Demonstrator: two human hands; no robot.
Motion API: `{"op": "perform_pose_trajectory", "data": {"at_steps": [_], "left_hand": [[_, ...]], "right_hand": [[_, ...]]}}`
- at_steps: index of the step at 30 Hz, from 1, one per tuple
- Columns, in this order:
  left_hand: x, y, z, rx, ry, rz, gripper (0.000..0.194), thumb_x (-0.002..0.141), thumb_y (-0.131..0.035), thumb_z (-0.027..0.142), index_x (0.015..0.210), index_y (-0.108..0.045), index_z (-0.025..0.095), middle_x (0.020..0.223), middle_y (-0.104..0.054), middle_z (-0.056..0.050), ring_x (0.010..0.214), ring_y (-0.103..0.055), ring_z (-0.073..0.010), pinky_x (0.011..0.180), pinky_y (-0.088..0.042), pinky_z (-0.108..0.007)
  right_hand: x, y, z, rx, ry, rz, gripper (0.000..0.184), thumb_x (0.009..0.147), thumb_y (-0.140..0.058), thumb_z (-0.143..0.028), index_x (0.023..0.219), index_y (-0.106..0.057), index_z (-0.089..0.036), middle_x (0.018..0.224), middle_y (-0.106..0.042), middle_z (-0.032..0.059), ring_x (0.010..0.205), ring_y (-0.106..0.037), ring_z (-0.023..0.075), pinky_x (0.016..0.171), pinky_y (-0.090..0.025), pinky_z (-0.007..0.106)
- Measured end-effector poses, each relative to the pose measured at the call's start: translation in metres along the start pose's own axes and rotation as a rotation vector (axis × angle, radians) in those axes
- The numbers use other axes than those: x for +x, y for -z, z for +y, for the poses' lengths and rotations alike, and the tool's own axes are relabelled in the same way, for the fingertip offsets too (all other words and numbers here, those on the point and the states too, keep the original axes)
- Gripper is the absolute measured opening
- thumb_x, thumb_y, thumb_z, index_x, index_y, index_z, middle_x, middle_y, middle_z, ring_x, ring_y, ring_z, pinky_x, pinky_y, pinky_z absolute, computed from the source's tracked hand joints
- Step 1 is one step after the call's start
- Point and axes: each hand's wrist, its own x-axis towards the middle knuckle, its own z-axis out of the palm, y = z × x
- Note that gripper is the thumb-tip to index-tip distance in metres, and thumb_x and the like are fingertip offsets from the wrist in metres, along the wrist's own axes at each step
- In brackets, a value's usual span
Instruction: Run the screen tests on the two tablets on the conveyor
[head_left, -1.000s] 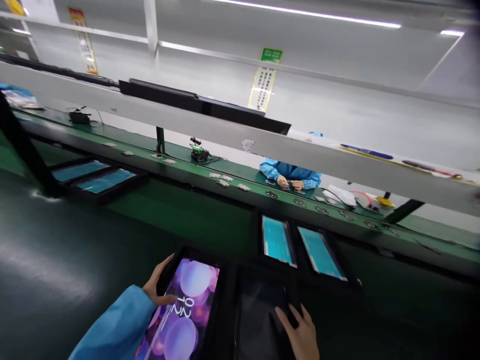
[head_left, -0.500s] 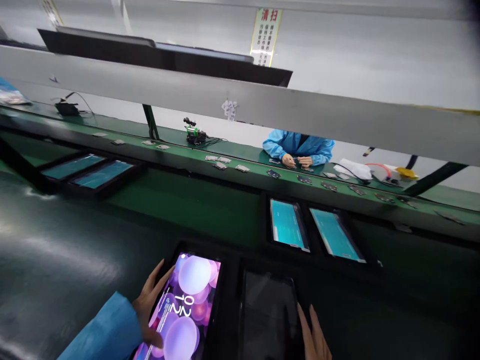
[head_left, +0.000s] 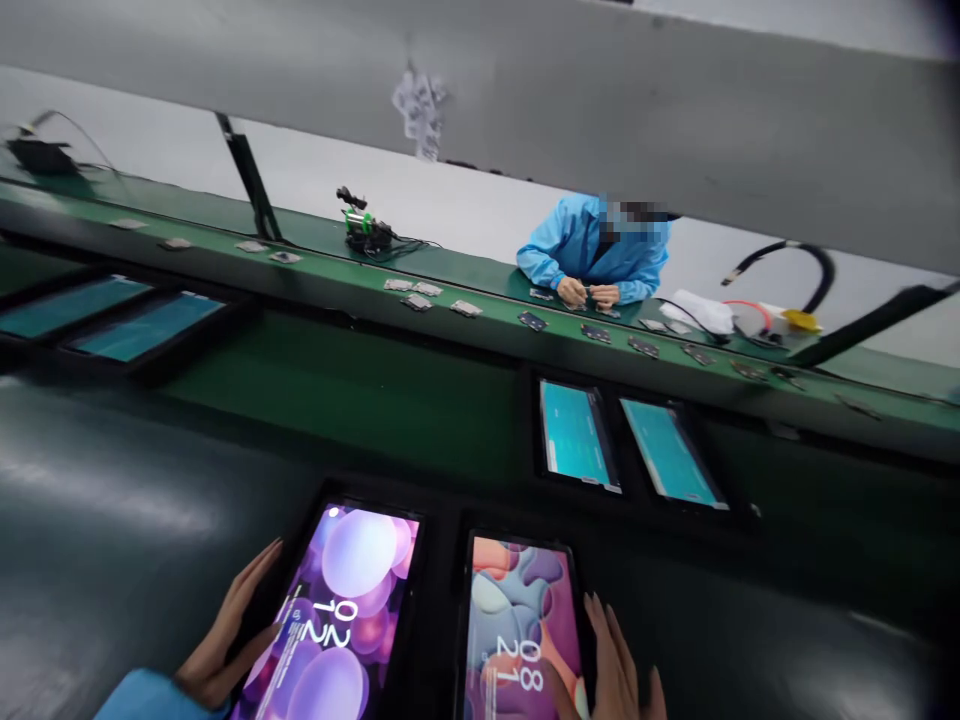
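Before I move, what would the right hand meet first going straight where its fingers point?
The right hand would probably meet the dark tray around the two bright teal screens ahead, though depth is unclear.

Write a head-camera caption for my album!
Left hand at a purple-bubbled tablet, right hand at a colourful-patterned tablet, both lit.

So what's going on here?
A person has the left hand at the edge of the purple-bubble tablet and the right hand at the edge of the colourful-wave tablet beside it. Both are lit. Beyond them are more teal-screened tablets, and a blue-sleeved co-worker has both hands down among small flat parts.
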Motion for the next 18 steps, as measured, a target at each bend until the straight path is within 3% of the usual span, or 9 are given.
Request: {"op": "perform_pose_trajectory", "data": {"at_steps": [4,9,13,15,18], "left_hand": [[0.001,0.002,-0.004,0.032,0.077,-0.010,0.061,0.086,-0.044,0.041,0.141,-0.019,0.037,0.148,-0.026,-0.002,0.136,-0.024,-0.0331,0.113,-0.017,-0.057],[0.005,-0.004,0.005,0.159,-0.030,0.004,0.062,0.087,-0.040,0.045,0.142,-0.011,0.042,0.145,-0.027,-0.006,0.133,-0.029,-0.0376,0.106,-0.030,-0.066],[0.009,-0.008,0.024,0.455,0.027,-0.005,0.100,0.067,-0.049,0.077,0.145,-0.009,0.029,0.142,-0.028,-0.018,0.121,-0.041,-0.0472,0.091,-0.043,-0.069],[0.010,-0.006,0.034,0.391,0.064,-0.005,0.100,0.066,-0.051,0.076,0.144,-0.012,0.028,0.142,-0.031,-0.016,0.123,-0.040,-0.0448,0.095,-0.041,-0.067],[0.009,-0.003,0.039,0.207,0.057,-0.005,0.083,0.075,-0.051,0.065,0.142,-0.016,0.030,0.143,-0.032,-0.011,0.131,-0.033,-0.0370,0.107,-0.032,-0.061]], "right_hand": [[0.011,0.002,0.013,0.073,-0.032,-0.139,0.069,0.089,-0.024,-0.069,0.143,-0.016,-0.026,0.139,-0.040,0.0119,0.128,-0.036,0.0304,0.106,-0.007,0.060],[0.009,0.005,-0.004,0.076,0.042,-0.185,0.085,0.084,-0.027,-0.076,0.146,-0.002,-0.022,0.140,-0.037,0.0152,0.130,-0.033,0.0339,0.105,-0.008,0.061],[-0.003,-0.007,-0.028,0.051,0.125,-0.140,0.099,0.080,-0.032,-0.080,0.146,0.001,-0.013,0.143,-0.030,0.0206,0.130,-0.029,0.0395,0.102,-0.006,0.064],[-0.005,-0.014,-0.037,-0.002,0.199,-0.085,0.103,0.079,-0.036,-0.079,0.146,0.000,-0.010,0.142,-0.029,0.0250,0.127,-0.031,0.0427,0.099,-0.006,0.067],[-0.001,-0.018,-0.041,-0.069,0.206,-0.040,0.104,0.079,-0.032,-0.081,0.146,0.002,-0.010,0.143,-0.023,0.0284,0.127,-0.030,0.0456,0.095,-0.012,0.071]]}}
